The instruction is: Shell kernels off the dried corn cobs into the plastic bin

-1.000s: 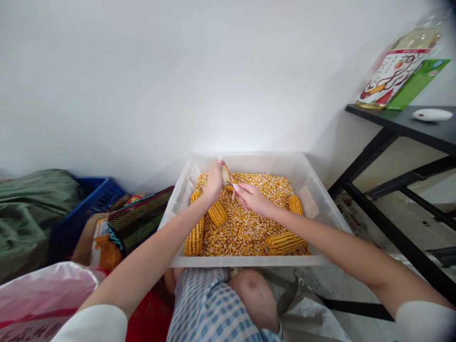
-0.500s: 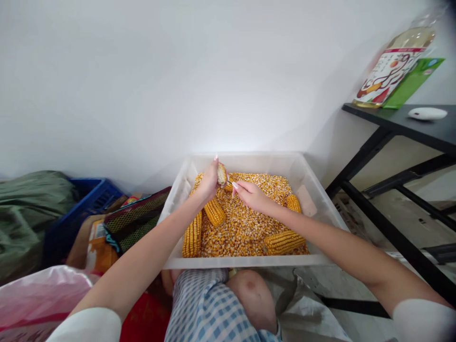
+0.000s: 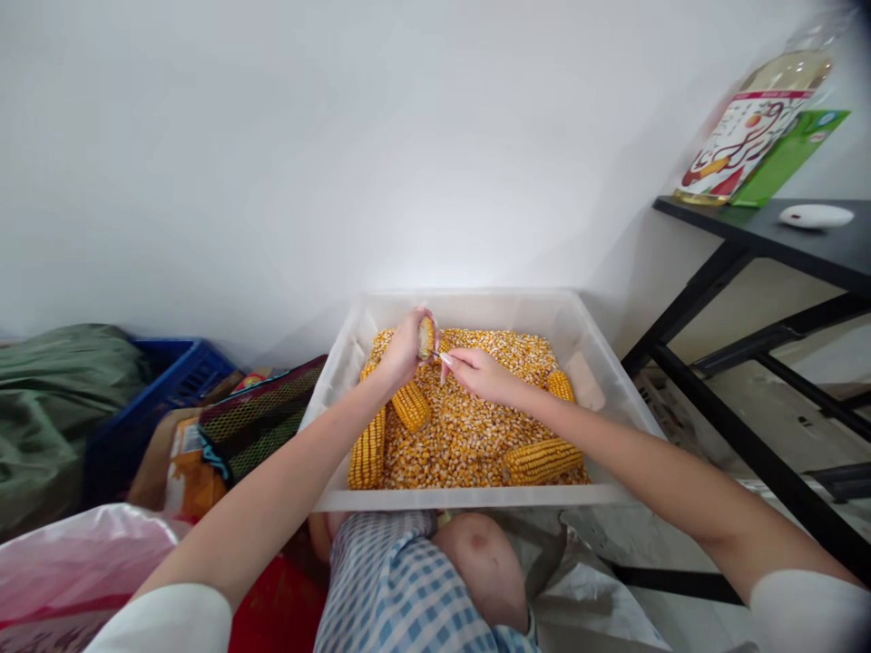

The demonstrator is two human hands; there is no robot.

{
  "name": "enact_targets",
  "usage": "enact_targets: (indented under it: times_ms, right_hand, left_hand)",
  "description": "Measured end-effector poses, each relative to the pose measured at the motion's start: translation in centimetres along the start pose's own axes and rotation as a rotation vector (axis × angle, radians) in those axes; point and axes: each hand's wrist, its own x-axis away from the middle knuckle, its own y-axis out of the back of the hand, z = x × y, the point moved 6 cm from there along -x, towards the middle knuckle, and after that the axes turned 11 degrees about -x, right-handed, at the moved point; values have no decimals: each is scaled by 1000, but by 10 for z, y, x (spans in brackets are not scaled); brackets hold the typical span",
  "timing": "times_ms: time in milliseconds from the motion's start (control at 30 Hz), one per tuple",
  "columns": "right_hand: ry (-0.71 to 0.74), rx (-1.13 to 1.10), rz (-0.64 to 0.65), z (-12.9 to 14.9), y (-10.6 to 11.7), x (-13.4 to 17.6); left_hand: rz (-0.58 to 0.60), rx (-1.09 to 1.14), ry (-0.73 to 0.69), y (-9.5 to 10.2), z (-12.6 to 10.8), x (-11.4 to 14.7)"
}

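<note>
A plain pale wall (image 3: 327, 145) fills the upper part of the frame, and below it, at centre, a translucent plastic tub (image 3: 476, 498) holds a bed of loose yellow corn kernels (image 3: 469, 440). At the upper right, a bottle (image 3: 748, 136), a green carton (image 3: 793, 159) and a small white object (image 3: 816, 216) rest on a dark shelf (image 3: 741, 218). At the left edge, green fabric (image 3: 54, 417) lies beside and over a blue crate (image 3: 187, 372).

Near the centre of the frame, above the kernels, the left hand (image 3: 404, 349) has its fingers curled around a partly stripped corn cob (image 3: 425, 336), its pale core showing. Just to the right, the right hand (image 3: 480, 374) pinches a thin dark tool (image 3: 435, 354), fingers closed on it, its tip at the cob's lower end; whether it touches is too small to tell. Two ears (image 3: 411, 406) lie on the kernels at the tub's left side, one ear (image 3: 543, 462) at its lower right, and another (image 3: 561, 386) by its right wall.
</note>
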Motion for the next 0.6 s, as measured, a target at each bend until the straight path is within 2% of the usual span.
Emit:
enact_targets:
  times_ms: [167,300,433,600]
  right_hand:
    - [42,118,48,5,2,0]
    - [76,214,73,3,4,-1]
    - [95,315,164,2,4,1]
    - [88,362,273,-6,4,3]
  left_hand:
    - [-26,-123,-37,3,-1,0]
    - [-76,-383,-180,6,-11,3]
    - [5,-609,-310,-1,-13,5]
    - [147,-778,-391,-13,3,7]
